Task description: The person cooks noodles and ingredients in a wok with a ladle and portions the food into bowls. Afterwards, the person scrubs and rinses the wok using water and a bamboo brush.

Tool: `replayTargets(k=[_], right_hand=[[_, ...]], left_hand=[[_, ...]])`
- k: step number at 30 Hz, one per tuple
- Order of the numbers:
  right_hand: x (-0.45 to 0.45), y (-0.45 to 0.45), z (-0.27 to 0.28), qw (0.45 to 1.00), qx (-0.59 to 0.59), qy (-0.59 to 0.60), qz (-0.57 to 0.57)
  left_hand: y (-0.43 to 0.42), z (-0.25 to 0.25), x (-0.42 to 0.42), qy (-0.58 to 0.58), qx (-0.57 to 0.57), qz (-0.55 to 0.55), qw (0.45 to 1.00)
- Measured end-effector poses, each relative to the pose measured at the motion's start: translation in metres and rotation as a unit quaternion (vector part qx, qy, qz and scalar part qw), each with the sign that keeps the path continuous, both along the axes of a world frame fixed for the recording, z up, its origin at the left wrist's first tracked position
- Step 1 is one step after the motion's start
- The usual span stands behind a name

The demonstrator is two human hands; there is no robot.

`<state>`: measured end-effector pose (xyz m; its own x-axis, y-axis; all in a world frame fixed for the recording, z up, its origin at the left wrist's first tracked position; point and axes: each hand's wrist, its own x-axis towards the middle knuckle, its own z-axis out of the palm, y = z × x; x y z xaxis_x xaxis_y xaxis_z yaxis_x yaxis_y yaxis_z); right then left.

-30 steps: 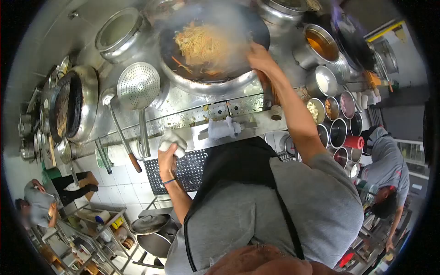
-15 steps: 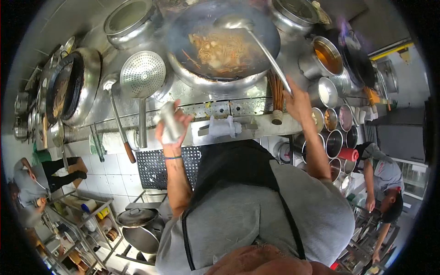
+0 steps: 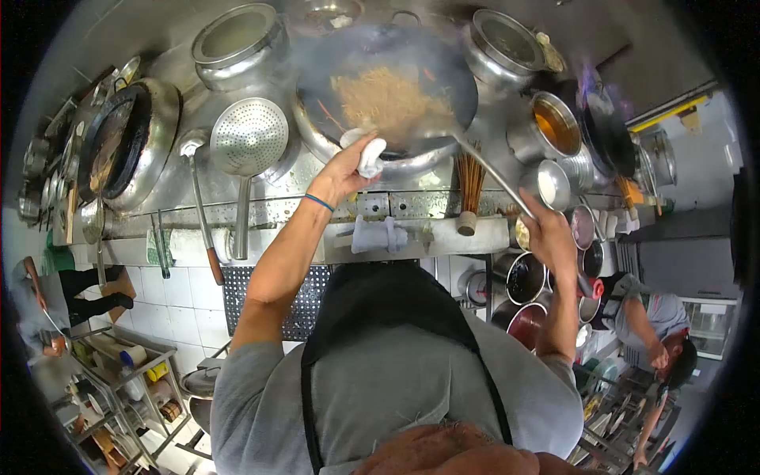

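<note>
My left hand point(image 3: 344, 174) is closed on a folded white cloth point(image 3: 370, 161), at the near rim of a large black wok point(image 3: 465, 83). The cloth hides whether my fingers also grip the rim. In the wok lies a heap of brownish noodles point(image 3: 384, 93), hazy with steam, with a few orange strips. My right hand point(image 3: 548, 231) is wrapped round the handle of a long metal ladle point(image 3: 495, 172). Its blurred bowl rests low in the right part of the wok, against the noodles.
A perforated skimmer point(image 3: 249, 136) and another ladle point(image 3: 199, 206) lie left of the wok. Right of it stand a bundle of thin sticks point(image 3: 470, 186), a pot of orange liquid point(image 3: 556, 127) and several bowls. One co-worker point(image 3: 653, 313) is at right; another point(image 3: 36, 309) at left.
My left hand has moved up and right to the wok's near rim with the cloth. The ladle has come down into the wok, and my right hand has moved down and right.
</note>
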<state>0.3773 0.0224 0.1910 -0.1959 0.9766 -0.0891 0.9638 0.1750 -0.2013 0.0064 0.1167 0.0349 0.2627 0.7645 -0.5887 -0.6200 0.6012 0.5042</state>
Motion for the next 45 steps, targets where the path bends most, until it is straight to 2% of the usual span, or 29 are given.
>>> replayTargets(k=[2,4,7,10,12,13,14,17,18,19,21,23,24,26,29,31,33,35,38,39,40,41,43,45], right_hand=[[-0.009,-0.011,0.008,0.999,-0.010,-0.045,0.027],[-0.027,-0.005,-0.012,0.999,0.014,-0.028,0.033],[-0.072,0.011,-0.043,0.999,0.020,-0.032,-0.002],[-0.095,0.022,-0.080,1.000,0.017,-0.015,-0.014],[-0.105,0.021,-0.092,1.000,0.022,0.011,-0.019],[-0.107,0.024,-0.089,0.999,0.023,0.019,-0.020],[-0.109,0.020,-0.085,0.999,0.023,0.028,-0.027],[-0.104,0.007,-0.066,0.999,0.007,0.043,0.003],[-0.099,-0.004,-0.049,0.999,0.001,0.040,0.029],[-0.093,-0.013,-0.032,0.998,-0.004,0.035,0.056],[-0.074,-0.035,-0.004,0.999,-0.004,0.002,0.036],[-0.078,-0.041,0.007,1.000,0.001,-0.018,0.014],[-0.084,-0.041,0.006,1.000,0.003,-0.026,0.004],[-0.112,-0.034,0.014,0.998,-0.029,-0.037,-0.037],[-0.129,-0.004,-0.030,0.997,0.028,-0.056,-0.053],[-0.148,0.008,-0.058,0.994,0.054,-0.047,-0.080],[-0.156,0.007,-0.069,0.992,0.084,-0.011,-0.091],[-0.155,-0.007,-0.062,0.991,0.084,0.035,-0.101],[-0.120,-0.031,-0.065,0.989,0.103,0.081,-0.065],[-0.109,-0.039,-0.057,0.990,0.109,0.071,-0.057],[-0.101,-0.053,-0.039,0.990,0.123,0.070,-0.030],[-0.093,-0.063,-0.026,0.995,0.088,0.020,-0.052],[-0.079,-0.083,-0.010,0.988,0.155,-0.013,0.020],[-0.079,-0.089,0.005,0.991,0.110,-0.079,0.017]], left_hand=[[0.012,-0.009,-0.005,-0.026,-0.053,0.003,0.998],[0.030,-0.018,-0.005,-0.050,-0.112,0.016,0.992],[0.029,-0.014,-0.003,-0.084,-0.106,0.018,0.991],[0.018,0.007,-0.009,-0.107,-0.077,-0.082,0.988],[0.042,-0.024,-0.007,-0.089,-0.087,-0.064,0.990],[0.057,-0.041,-0.006,-0.079,-0.091,-0.056,0.991],[0.055,-0.054,-0.008,-0.128,-0.068,-0.084,0.986],[0.041,-0.056,-0.004,-0.131,-0.045,-0.053,0.989],[0.041,-0.060,-0.006,-0.183,-0.028,-0.099,0.978],[0.031,-0.052,-0.005,-0.199,-0.046,-0.102,0.974],[-0.005,-0.006,0.000,-0.226,-0.076,-0.110,0.965],[-0.036,0.039,0.006,-0.115,-0.055,-0.106,0.986],[-0.035,0.042,0.005,-0.101,-0.074,-0.101,0.987],[-0.023,0.035,-0.001,-0.129,-0.083,-0.104,0.983],[-0.008,-0.006,-0.006,-0.115,-0.052,-0.090,0.988],[-0.021,-0.043,-0.004,-0.069,0.001,-0.078,0.995],[-0.074,-0.063,0.004,-0.055,0.049,-0.055,0.996],[-0.121,-0.049,-0.004,0.007,0.051,-0.043,0.998],[-0.103,-0.048,-0.016,-0.010,0.048,-0.048,0.998],[-0.078,-0.057,-0.018,-0.034,-0.004,-0.051,0.998],[-0.057,-0.048,-0.021,-0.048,-0.021,-0.058,0.997],[-0.046,-0.037,-0.023,-0.061,-0.036,-0.067,0.995],[-0.050,-0.008,-0.022,-0.119,-0.049,-0.103,0.986],[-0.054,0.022,-0.020,-0.127,-0.078,-0.115,0.982]])
